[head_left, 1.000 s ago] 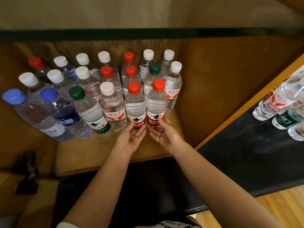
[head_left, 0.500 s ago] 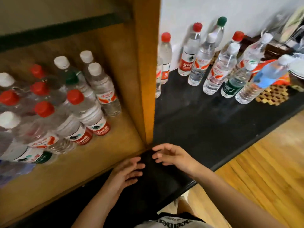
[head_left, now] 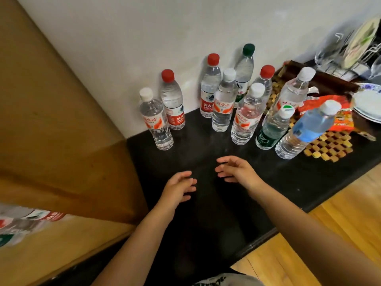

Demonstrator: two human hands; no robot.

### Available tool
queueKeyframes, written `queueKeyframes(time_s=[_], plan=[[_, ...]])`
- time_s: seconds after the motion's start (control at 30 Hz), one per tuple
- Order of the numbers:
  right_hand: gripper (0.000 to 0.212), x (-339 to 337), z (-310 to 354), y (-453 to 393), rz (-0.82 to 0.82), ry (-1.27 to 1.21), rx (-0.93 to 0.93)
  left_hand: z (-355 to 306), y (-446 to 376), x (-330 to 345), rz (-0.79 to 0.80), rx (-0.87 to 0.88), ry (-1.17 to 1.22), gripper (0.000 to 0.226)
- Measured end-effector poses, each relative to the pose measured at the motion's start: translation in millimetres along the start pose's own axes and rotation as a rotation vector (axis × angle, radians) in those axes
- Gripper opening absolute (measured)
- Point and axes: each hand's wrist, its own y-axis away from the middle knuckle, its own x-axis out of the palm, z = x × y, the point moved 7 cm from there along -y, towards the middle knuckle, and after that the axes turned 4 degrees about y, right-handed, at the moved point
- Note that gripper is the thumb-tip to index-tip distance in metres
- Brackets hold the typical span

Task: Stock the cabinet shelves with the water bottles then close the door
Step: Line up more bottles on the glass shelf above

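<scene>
Several water bottles stand on the black counter (head_left: 206,153) against the white wall: a white-capped one (head_left: 155,120) and a red-capped one (head_left: 172,100) at the left, a cluster (head_left: 245,112) in the middle, and a blue-labelled one (head_left: 305,131) at the right. My left hand (head_left: 179,186) and my right hand (head_left: 237,172) hover empty above the counter, fingers apart, short of the bottles. The wooden cabinet (head_left: 51,124) fills the left; stocked bottles (head_left: 24,223) show blurred on its shelf at the lower left.
A woven mat (head_left: 329,145), a red snack packet (head_left: 342,118), stacked plates (head_left: 369,106) and a dish rack with glasses (head_left: 350,42) crowd the counter's right end. Wooden floor (head_left: 329,234) lies beyond the counter's front edge.
My view has swung right from the cabinet shelf to the counter. Both hands have left the shelved bottles and moved right, over the black counter toward the standing bottles.
</scene>
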Motion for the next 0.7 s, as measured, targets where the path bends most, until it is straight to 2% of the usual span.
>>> queueKeyframes(time_s=[0.17, 0.3, 0.4, 0.53, 0.7], plan=[[0.025, -6, 60, -67, -0.009, 0.01, -0.074, -50, -40, -22, -0.356, 0.127, 0.214, 0.06], [0.039, 11, 119, -116, 0.0, 0.037, -0.194, -95, -54, -45, -0.533, 0.307, 0.278, 0.074], [0.061, 24, 154, -145, -0.012, 0.094, -0.273, -123, -59, -56, -0.579, 0.44, 0.27, 0.081], [0.074, 46, 174, -168, 0.076, 0.222, -0.302, -143, -64, -55, -0.59, 0.561, 0.265, 0.093], [0.077, 61, 179, -174, 0.116, 0.279, -0.36, -147, -66, -50, -0.596, 0.618, 0.235, 0.074]])
